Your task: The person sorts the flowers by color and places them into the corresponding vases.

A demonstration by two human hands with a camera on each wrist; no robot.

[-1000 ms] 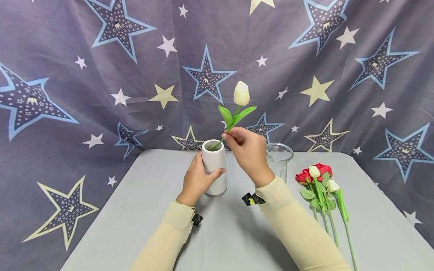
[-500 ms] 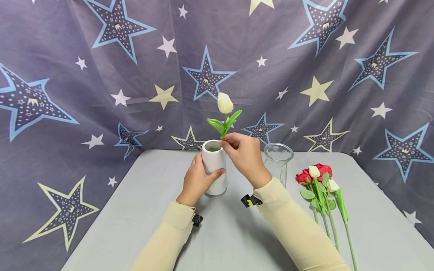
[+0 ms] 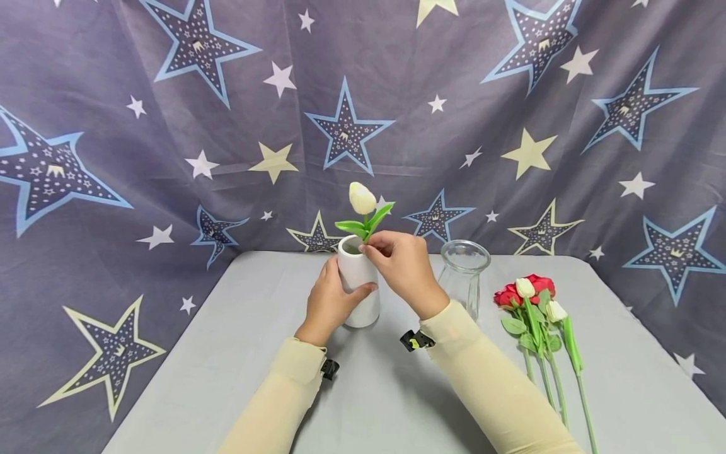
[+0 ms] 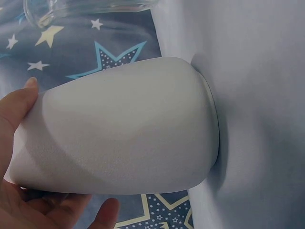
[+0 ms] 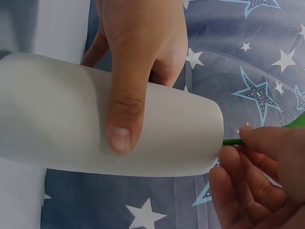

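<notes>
A white vase [image 3: 358, 284] stands upright on the table, and my left hand [image 3: 334, 299] grips it round its side, thumb across the front. In the right wrist view that thumb lies flat on the vase [image 5: 181, 129]. My right hand [image 3: 405, 268] pinches the green stem [image 5: 232, 141] of a white tulip [image 3: 362, 198] between thumb and forefinger, right at the vase's mouth. The stem's lower part is inside the vase, out of sight. Two green leaves [image 3: 379, 216] spread just above the rim under the bloom.
Behind my right hand stands a clear glass vase [image 3: 466, 271]. Red roses [image 3: 541, 285] and two white tulips [image 3: 556, 311] lie at the table's right side, stems towards me. A star-patterned cloth [image 3: 454, 145] hangs behind the grey table [image 3: 266, 296].
My right hand has moved down and left with the tulip, whose stem has sunk deeper into the white vase. The bloom now sits lower. My left hand has stayed on the vase.
</notes>
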